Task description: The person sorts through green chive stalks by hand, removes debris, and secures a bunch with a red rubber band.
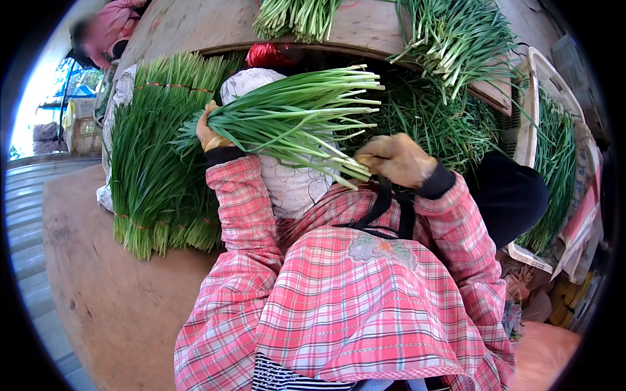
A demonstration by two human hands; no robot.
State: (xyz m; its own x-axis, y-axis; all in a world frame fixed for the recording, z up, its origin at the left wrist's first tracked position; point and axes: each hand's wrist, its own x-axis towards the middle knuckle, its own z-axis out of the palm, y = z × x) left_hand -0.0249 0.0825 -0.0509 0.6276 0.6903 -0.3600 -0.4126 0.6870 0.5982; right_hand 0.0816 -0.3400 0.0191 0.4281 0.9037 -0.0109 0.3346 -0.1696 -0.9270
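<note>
Left hand [209,133]: wrapped around the leafy end of green stalks [287,117]
Right hand [400,160]: at the pale stalk ends, slightly blurred
Left side: bundles [163,153] tied with red bands [177,86]
Right side: crate [529,133] with more greens [554,159]

Single view, from the head: left one of two wide fisheyes worn side by side. Looked steeply down over the wearer's own plaid smock [365,306], which loomed close across lower centre. Left hand [210,133] and right hand [398,159] sat at arm's reach, higher up. Bench [215,23] lay beyond them, its edge bowed by the lens. Farthest visible: another person [111,32], small, upper left. Black rounded the corners.
</note>
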